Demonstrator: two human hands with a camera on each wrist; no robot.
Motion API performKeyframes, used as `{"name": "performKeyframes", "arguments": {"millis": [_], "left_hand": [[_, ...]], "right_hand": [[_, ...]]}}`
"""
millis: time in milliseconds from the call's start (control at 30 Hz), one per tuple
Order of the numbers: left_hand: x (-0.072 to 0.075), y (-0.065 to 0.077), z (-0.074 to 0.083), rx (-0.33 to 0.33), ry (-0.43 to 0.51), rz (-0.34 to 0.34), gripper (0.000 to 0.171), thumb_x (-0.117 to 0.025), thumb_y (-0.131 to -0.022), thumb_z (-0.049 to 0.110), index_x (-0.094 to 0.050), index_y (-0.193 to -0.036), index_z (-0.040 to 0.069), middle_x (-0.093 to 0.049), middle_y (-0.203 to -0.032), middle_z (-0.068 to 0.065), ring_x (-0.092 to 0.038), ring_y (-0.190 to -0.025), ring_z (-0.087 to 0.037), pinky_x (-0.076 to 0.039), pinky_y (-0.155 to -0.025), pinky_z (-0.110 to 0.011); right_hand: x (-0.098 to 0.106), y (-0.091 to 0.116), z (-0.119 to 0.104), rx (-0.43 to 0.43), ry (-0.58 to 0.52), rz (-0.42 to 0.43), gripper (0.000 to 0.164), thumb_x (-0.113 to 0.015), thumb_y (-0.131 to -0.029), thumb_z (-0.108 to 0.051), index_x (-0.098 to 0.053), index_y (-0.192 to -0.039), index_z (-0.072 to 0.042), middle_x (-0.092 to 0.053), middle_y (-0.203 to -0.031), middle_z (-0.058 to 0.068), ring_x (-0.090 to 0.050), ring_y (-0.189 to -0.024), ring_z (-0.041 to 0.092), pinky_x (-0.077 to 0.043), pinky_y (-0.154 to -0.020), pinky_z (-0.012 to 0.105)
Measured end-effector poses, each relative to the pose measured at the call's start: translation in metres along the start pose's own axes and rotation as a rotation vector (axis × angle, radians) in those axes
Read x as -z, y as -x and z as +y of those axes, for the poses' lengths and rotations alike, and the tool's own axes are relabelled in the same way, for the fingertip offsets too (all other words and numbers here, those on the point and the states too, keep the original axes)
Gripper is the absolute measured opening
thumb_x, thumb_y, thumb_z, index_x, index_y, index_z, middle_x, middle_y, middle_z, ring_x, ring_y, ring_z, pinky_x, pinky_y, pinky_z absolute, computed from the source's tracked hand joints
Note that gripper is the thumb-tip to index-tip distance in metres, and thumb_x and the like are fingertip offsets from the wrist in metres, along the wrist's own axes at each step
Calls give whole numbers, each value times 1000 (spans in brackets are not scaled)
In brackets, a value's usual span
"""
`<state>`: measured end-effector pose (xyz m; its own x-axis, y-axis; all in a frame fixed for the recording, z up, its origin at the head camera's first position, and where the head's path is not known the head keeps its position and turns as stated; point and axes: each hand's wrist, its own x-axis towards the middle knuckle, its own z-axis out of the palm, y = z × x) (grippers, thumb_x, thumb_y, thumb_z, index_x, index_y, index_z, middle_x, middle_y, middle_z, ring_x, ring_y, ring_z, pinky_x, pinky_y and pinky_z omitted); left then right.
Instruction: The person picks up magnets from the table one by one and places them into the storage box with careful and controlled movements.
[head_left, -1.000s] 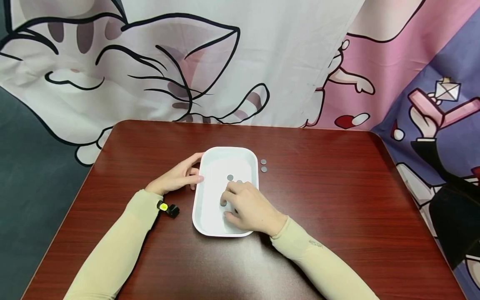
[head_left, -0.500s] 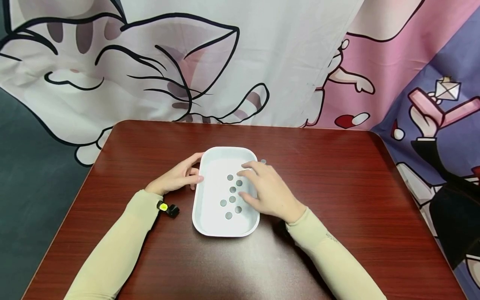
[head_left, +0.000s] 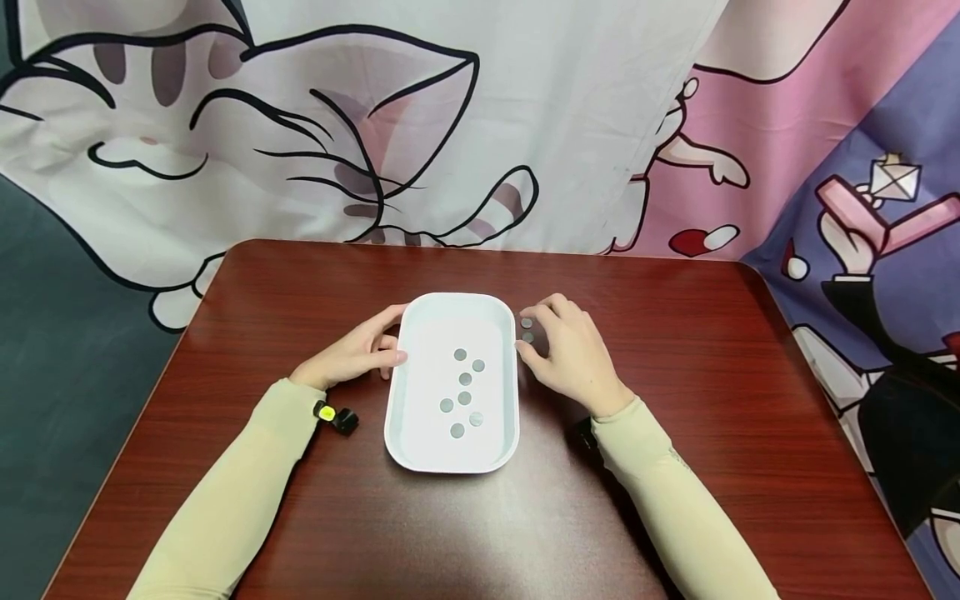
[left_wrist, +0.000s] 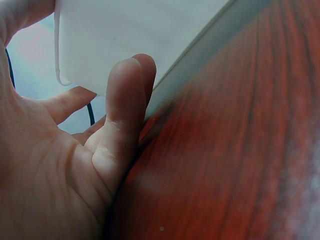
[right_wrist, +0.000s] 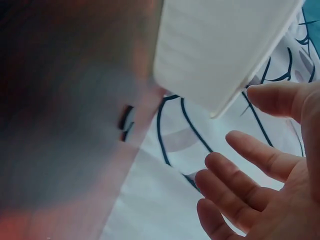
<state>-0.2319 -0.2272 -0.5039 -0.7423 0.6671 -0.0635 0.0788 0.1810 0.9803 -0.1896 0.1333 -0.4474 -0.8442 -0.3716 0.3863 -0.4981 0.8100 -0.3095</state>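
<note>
A white rounded tray point(head_left: 427, 446) lies on the table, with several small grey round discs point(head_left: 465, 379) spread over its floor. My left hand point(head_left: 356, 350) rests at the tray's left side, its thumb and fingers touching the wall; the left wrist view shows the thumb point(left_wrist: 125, 100) against that wall. Two more discs point(head_left: 527, 324) lie on the wood just beyond the right rim. Around them reaches my right hand point(head_left: 573, 354), thumb and fingertips apart and nothing between them. In the right wrist view its fingers point(right_wrist: 235, 180) are loosely extended above the pair of discs point(right_wrist: 128, 121).
The dark red-brown wooden table point(head_left: 697, 417) extends on both sides of the tray. Behind it hangs a printed curtain point(head_left: 585, 125) with cartoon drawings. A black band with a small device point(head_left: 337, 417) sits on the left wrist.
My right hand has lifted off the tray's discs and moved right, past the rim, to the two discs on the table. The left hand and the tray have stayed put.
</note>
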Motion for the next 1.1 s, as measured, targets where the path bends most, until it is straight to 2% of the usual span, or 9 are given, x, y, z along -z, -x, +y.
{"name": "performKeyframes", "arguments": {"millis": [167, 367, 533, 867, 1100], "left_hand": [[1, 0, -1, -5, -10, 2, 77, -65, -100, 9, -23, -164, 17, -72, -90, -13, -62, -68, -19, -53, -60, -28], [2, 1, 0, -12, -3, 4, 77, -66, -100, 8, -23, -163, 17, -72, -99, -14, -61, -68, -21, -53, -59, -29], [2, 2, 1, -10, -5, 5, 78, -66, -100, 9, -24, -164, 18, -72, -93, -13, -60, -67, -23, -53, -59, -29], [2, 2, 1, -9, -4, 5, 77, -66, -100, 10, -24, -163, 18, -72, -92, -10, -60, -66, -24, -53, -59, -30], [0, 1, 2, -6, -2, 0, 74, -66, -100, 11, -26, -162, 20, -72, -95, -14, -60, -67, -25, -52, -59, -30]], "right_hand": [[-6, 0, 5, -27, 37, -28, 34, -77, -86, -23, -73, -116, -8, -64, -107, 8, -60, -89, 28, -48, -79, 45], [-13, -2, 11, -38, 80, -66, 30, -78, -84, -21, -75, -111, -8, -64, -99, 8, -62, -85, 31, -50, -76, 47], [-20, -5, 14, -30, 129, -114, 26, -77, -84, -21, -75, -105, -6, -64, -93, 9, -64, -82, 32, -52, -74, 50], [-28, -16, 17, -61, 175, -203, 23, -78, -84, -19, -76, -103, -7, -69, -96, 11, -68, -87, 36, -55, -79, 54], [-32, -20, 19, -50, 187, -218, 10, -77, -76, -11, -70, -83, -7, -64, -82, 11, -67, -79, 38, -55, -73, 54]]}}
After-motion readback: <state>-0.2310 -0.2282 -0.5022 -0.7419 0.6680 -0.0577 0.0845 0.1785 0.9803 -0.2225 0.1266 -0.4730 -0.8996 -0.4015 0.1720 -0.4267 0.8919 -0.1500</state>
